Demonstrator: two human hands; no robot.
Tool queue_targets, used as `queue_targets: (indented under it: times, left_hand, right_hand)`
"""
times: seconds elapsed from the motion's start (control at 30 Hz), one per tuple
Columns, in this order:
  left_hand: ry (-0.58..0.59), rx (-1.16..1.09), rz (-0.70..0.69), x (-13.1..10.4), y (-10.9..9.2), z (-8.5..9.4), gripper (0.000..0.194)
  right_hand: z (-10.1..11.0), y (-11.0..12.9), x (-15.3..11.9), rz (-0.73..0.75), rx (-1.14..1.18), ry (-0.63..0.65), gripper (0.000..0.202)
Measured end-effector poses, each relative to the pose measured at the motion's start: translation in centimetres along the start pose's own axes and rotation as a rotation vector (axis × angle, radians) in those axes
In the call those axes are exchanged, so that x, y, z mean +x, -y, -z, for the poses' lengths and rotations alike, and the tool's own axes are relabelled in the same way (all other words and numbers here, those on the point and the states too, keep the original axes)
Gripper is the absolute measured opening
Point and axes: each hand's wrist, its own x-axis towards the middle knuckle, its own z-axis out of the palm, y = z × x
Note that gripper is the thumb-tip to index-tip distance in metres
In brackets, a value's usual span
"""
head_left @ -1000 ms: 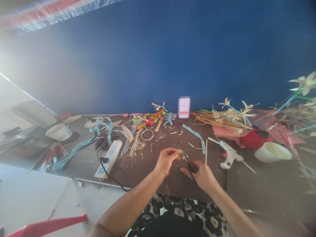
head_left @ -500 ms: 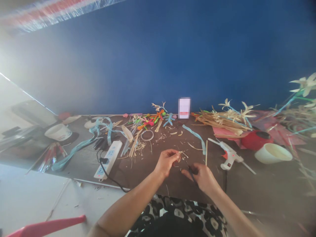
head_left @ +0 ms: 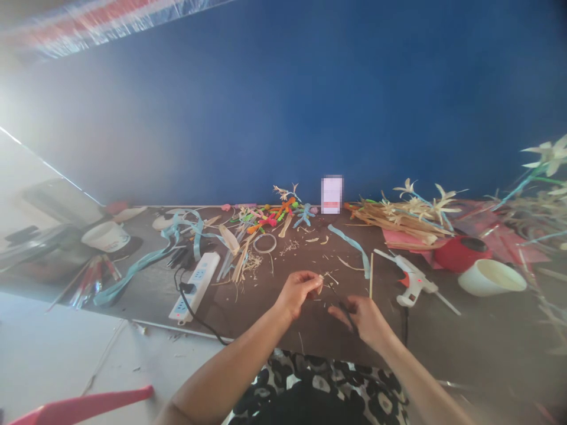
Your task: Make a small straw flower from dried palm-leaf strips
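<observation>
My left hand (head_left: 303,290) pinches a small pale piece of dried husk at its fingertips, above the brown table (head_left: 283,330). Close by on the right, my right hand (head_left: 359,316) is closed around dark scissors (head_left: 346,313), whose blades point up and left towards the left fingertips. Thin pale scraps (head_left: 330,278) lie just beyond the fingertips. A pale stick (head_left: 371,276) rests beyond my right hand, beside a light blue strip (head_left: 352,242).
On the right are a white glue gun (head_left: 414,282), a cream cup (head_left: 491,277) and a husk bundle (head_left: 398,221). A power strip (head_left: 195,288), blue ribbon (head_left: 133,274) and white bowl (head_left: 105,236) are on the left. Colourful pieces (head_left: 270,219) lie at the back.
My right hand and the scissors have shifted slightly right, away from the left fingertips. My left hand has stayed nearly in place.
</observation>
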Motion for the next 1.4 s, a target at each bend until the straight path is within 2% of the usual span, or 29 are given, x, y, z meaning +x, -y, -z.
queue_targets:
  times: [0.13,0.27,0.43,0.6,0.73,0.87,1.0,1.1,1.2,1.3,1.4]
  left_hand:
    - [0.026,0.038,-0.005,-0.2,0.1,-0.2,0.022]
    - [0.056,0.193,-0.056,-0.4,0.4,-0.6,0.022]
    - [0.089,0.435,-0.062,-0.5,0.1,-0.5,0.022]
    - [0.112,0.493,-0.121,-0.6,-0.5,-0.3,0.016]
    - [0.083,0.291,-0.066,-0.9,0.0,-0.8,0.020]
    - [-0.040,-0.062,-0.011,-1.2,1.0,-2.0,0.025]
    - [-0.143,-0.273,0.035,-1.4,1.6,-3.0,0.026]
    - [-0.171,-0.328,0.010,-1.2,1.8,-3.3,0.022]
    - [-0.177,-0.298,-0.022,-0.8,1.6,-2.7,0.018]
    - [-0.126,-0.226,-0.031,-0.4,0.8,-1.8,0.014]
    - [-0.078,-0.166,-0.017,-0.3,-0.3,-1.1,0.013]
  right_hand:
    - [0.6,1.4,0.6,-0.062,0.094,0.000,0.036]
    - [1.3,3.0,1.2,0.018,0.298,0.052,0.034]
    - [1.2,3.2,1.6,0.106,0.181,0.073,0.019]
    - [0.4,2.7,1.6,0.126,0.180,0.057,0.013]
    - [-0.6,2.4,1.5,0.086,0.346,-0.077,0.015]
    - [-1.8,2.1,1.4,0.035,0.542,-0.262,0.019]
    - [-3.1,2.0,1.4,0.008,0.661,-0.334,0.024]
    - [-3.4,2.0,1.3,-0.002,0.676,-0.309,0.026]
    - [-2.5,2.0,1.1,0.011,0.599,-0.202,0.024]
    - [-0.7,2.1,0.8,0.044,0.371,-0.025,0.024]
    - [0.9,2.2,0.5,0.064,0.061,0.067,0.028]
